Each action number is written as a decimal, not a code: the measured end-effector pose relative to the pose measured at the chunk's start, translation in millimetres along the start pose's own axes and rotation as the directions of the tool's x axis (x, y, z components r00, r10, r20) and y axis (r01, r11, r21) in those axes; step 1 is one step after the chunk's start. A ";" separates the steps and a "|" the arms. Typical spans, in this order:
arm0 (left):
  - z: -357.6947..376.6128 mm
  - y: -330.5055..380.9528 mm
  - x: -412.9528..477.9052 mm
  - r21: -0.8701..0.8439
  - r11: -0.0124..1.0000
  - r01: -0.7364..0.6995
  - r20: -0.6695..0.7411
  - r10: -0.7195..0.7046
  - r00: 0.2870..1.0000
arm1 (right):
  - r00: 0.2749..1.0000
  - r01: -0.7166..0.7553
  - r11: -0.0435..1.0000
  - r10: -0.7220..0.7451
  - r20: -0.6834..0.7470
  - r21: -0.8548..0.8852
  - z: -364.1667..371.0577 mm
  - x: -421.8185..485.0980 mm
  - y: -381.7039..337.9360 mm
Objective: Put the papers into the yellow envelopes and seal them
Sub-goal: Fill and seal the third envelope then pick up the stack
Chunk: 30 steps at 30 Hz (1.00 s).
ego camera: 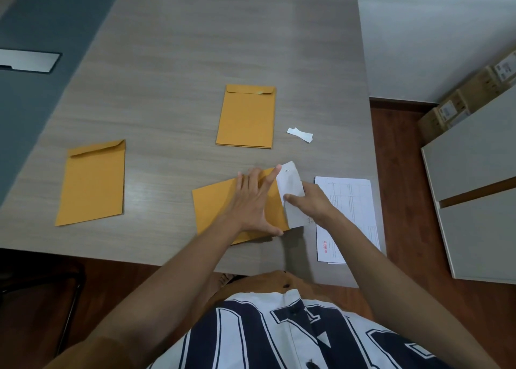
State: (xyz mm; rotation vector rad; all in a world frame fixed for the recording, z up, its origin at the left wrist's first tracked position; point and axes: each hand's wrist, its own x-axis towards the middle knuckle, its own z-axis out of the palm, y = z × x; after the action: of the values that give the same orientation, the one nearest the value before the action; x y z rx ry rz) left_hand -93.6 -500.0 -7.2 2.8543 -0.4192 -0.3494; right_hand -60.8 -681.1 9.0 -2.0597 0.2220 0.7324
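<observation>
A yellow envelope (pixel 212 209) lies sideways near the table's front edge, its mouth to the right. My left hand (pixel 255 201) lies flat on it with fingers spread. My right hand (pixel 312 201) grips a white paper (pixel 291 181) that sticks partly out of the envelope's mouth. A small stack of yellow envelopes (pixel 247 117) lies further back in the middle, flap closed. One more yellow envelope (pixel 92 183) lies at the left. Printed papers (pixel 351 198) lie at the right, under my right forearm.
A small white paper strip (pixel 300 134) lies right of the stack. The wooden table (pixel 173 61) ends at the right near the papers. A grey cabinet (pixel 474 173) and cardboard boxes (pixel 469 95) stand beyond, with a chair frame (pixel 72 299) at lower left.
</observation>
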 end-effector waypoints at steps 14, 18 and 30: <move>-10.8 -1.5 -9.2 0.112 0.994 0.011 0.020 -0.014 1.000 | 0.994 0.004 1.000 -0.007 -0.105 -0.025 -6.2 -5.2 -8.7; -17.1 11.7 -6.7 0.095 0.995 -0.008 -0.004 0.008 1.000 | 0.999 -0.029 0.999 0.028 -0.025 -0.029 -4.8 -7.6 -13.6; -18.3 16.6 -17.6 0.124 0.992 -0.034 -0.013 0.036 0.999 | 1.000 0.019 0.998 -0.020 -0.007 -0.060 -6.9 -10.9 -9.2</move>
State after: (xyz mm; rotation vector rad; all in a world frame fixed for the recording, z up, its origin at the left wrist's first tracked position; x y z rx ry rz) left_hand -109.3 -506.5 17.9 2.9636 -0.5040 -0.3050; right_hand -62.9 -682.8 24.6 -2.1186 0.1859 0.7277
